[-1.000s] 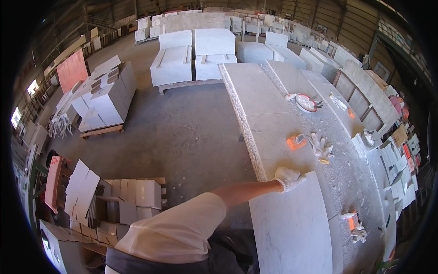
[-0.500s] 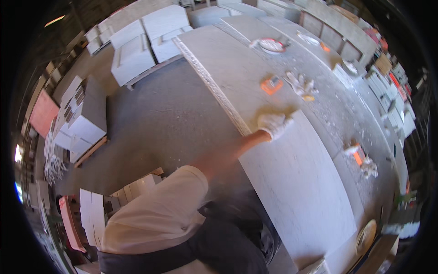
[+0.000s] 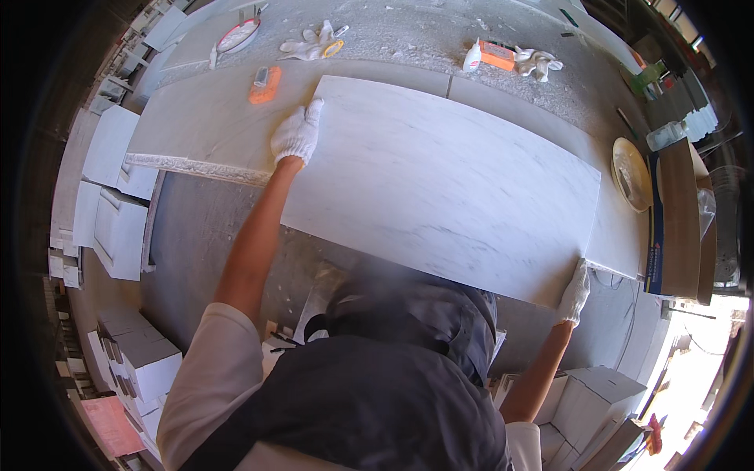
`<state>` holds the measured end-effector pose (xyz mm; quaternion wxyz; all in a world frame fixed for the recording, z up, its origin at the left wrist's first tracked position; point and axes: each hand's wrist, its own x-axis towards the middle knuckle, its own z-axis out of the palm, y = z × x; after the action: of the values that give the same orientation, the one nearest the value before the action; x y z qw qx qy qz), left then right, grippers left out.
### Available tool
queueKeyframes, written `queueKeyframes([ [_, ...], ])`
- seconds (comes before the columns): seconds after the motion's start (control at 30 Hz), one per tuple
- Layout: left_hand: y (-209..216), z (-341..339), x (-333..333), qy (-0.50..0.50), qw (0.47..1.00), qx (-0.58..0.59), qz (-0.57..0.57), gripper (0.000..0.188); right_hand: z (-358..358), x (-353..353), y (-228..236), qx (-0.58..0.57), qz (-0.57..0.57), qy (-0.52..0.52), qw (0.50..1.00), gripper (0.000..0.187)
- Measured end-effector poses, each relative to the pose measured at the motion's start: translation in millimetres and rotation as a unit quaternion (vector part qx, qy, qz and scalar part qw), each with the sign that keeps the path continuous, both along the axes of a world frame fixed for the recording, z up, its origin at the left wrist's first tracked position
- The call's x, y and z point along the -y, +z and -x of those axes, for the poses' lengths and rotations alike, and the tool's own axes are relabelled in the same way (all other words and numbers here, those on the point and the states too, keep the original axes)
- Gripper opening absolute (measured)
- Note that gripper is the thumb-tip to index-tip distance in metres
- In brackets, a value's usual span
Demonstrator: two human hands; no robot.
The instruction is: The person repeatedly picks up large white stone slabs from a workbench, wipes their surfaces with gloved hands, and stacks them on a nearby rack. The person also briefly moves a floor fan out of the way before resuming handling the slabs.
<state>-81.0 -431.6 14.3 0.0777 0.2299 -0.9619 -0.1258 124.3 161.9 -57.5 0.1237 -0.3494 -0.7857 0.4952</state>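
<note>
A white marble slab [image 3: 440,180] with grey veins lies flat on the stone-topped bench in front of me. My left hand [image 3: 297,135], in a white knit glove, grips the slab's left edge near its far corner. At the near right corner my right hand [image 3: 576,294], gloved the same way, is closed round the edge, its fingertips partly hidden. An orange block [image 3: 265,84] with a small grey piece on it rests just beyond my left hand.
Across the dusty bench lie a red-rimmed bowl [image 3: 238,36] of white material, loose gloves [image 3: 310,41], a white bottle [image 3: 472,56] and another orange block [image 3: 496,55]. To the right are a yellowish bowl [image 3: 631,174] and a cardboard box [image 3: 677,224]. Stacked slabs [image 3: 118,228] stand left.
The view has swung round to the right, squaring up to the slab. My right hand, out of sight before, now shows at the right corner. My left hand stays by the slab's left end.
</note>
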Motion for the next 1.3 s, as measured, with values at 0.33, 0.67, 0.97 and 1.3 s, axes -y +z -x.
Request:
queueKeyframes([
  [0.33,2,0,-2,0.001,1.000,0.003,-0.015,0.079,0,9,8,-0.018,-0.052,0.006,0.998,0.056],
  [0.67,-6,3,6,-0.011,0.999,-0.012,-0.032,0.085,-2,12,14,-0.003,-0.004,-0.007,1.000,0.056],
  [0.97,-9,5,10,0.002,1.000,0.002,-0.023,0.087,-5,37,33,0.009,-0.330,-0.092,0.940,0.057],
  [1.3,-12,7,14,-0.040,0.996,-0.035,-0.067,0.081,63,241,75,-0.139,-0.438,0.467,0.756,0.073],
])
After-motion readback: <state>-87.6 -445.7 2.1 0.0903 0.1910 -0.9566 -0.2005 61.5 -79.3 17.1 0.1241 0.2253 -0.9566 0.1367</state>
